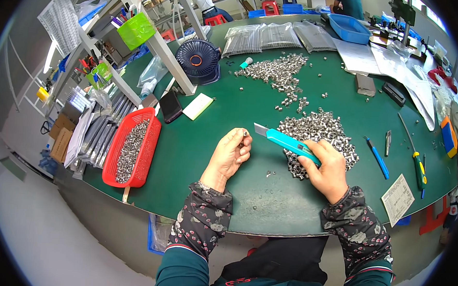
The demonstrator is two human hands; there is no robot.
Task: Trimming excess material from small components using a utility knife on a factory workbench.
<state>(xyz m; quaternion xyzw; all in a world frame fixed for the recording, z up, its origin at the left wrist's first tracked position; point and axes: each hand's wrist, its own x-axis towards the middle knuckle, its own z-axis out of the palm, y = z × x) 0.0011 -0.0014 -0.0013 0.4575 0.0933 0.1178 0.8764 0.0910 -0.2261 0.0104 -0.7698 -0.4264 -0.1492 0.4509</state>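
Note:
My right hand [327,169] is wrapped round a teal utility knife [286,141], its blade out and pointing left toward my other hand. Pinched in the fingertips of my left hand [229,156] is a small metal ring [245,134], mostly covered by the fingers. The blade tip and the ring are a short way apart. Behind and beneath my right hand lies a heap of short metal rings [320,128] on the green table [208,134]. A few tiny loose bits [270,173] lie between my hands.
A red basket [150,157] of metal pieces stands left; a second pile of rings [282,73] lies farther back. Nearby are a dark fan [197,59], a phone [170,107] and a yellow-green notepad [198,106]. At right lie a screwdriver [419,171], a blue tool [377,158] and a paper sheet [398,198].

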